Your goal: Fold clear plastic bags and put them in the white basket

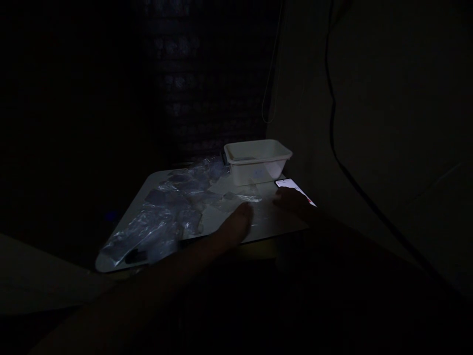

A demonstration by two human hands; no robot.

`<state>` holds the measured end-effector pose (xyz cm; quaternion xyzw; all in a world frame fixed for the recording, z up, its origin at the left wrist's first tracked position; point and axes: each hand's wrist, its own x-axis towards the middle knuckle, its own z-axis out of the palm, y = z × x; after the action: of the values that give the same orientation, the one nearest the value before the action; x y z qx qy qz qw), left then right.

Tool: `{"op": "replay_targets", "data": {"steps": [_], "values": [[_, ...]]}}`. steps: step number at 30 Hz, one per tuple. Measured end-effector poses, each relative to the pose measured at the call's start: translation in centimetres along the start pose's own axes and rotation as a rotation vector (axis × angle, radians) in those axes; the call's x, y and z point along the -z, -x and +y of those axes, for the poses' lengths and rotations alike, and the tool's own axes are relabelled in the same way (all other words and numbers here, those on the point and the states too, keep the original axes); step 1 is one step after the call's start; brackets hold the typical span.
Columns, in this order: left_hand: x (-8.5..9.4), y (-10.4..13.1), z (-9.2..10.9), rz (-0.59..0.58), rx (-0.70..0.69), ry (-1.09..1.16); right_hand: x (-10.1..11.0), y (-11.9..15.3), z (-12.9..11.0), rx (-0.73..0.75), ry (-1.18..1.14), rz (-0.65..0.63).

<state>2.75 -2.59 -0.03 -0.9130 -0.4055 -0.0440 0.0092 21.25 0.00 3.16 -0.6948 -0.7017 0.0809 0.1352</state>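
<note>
In the dim head view my left hand [236,224] is over the front part of a white tabletop [218,224]. Its fingers are dark and smeared, so their pose is unclear. Just beyond it lies a crinkled piece of clear plastic [248,197]; contact cannot be made out. My right hand [293,201] is at the table's right side, partly covering a phone with a lit screen [286,183]. Darkness hides most of its fingers. Many clear plastic bags [158,217] are spread over the left half of the table.
A white plastic tub [256,170] stands at the back right of the table. Behind it is a dark slatted surface [181,81]. A black cable [332,113] hangs along the right wall, and a thin looped cord [263,111] hangs near the corner.
</note>
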Motion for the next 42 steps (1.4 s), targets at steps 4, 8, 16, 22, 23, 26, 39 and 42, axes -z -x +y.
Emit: {"op": "replay_targets", "data": {"steps": [4, 8, 16, 22, 23, 26, 39, 42], "values": [[-1.4, 0.7, 0.9, 0.0, 0.015, 0.0, -2.1, 1.7, -0.2, 0.306, -0.006, 0.294], [-1.3, 1.0, 1.1, -0.041, 0.098, -0.025, -5.3, 3.6, -2.4, 0.574, -0.067, 0.206], [-1.6, 1.5, 0.8, -0.077, 0.194, -0.053, -7.3, 3.8, -0.5, 0.617, 0.205, 0.234], [-1.0, 1.5, -0.3, -0.091, 0.296, -0.039, -6.0, 2.7, 1.6, 0.462, 0.335, 0.214], [-0.8, 1.4, -0.4, -0.085, 0.273, -0.037, -5.8, 2.5, 1.3, 0.475, 0.319, 0.212], [-0.6, 1.1, -0.3, -0.039, 0.171, -0.04, -6.2, 2.2, -0.2, 0.545, 0.197, 0.248], [-0.5, 1.7, -0.2, -0.167, 0.073, -0.036, -3.3, 1.3, 1.1, 0.469, 0.465, 0.114], [-0.4, 2.0, -0.6, -0.184, 0.047, -0.028, -1.4, 0.5, 1.8, 0.313, 0.512, 0.106]]}}
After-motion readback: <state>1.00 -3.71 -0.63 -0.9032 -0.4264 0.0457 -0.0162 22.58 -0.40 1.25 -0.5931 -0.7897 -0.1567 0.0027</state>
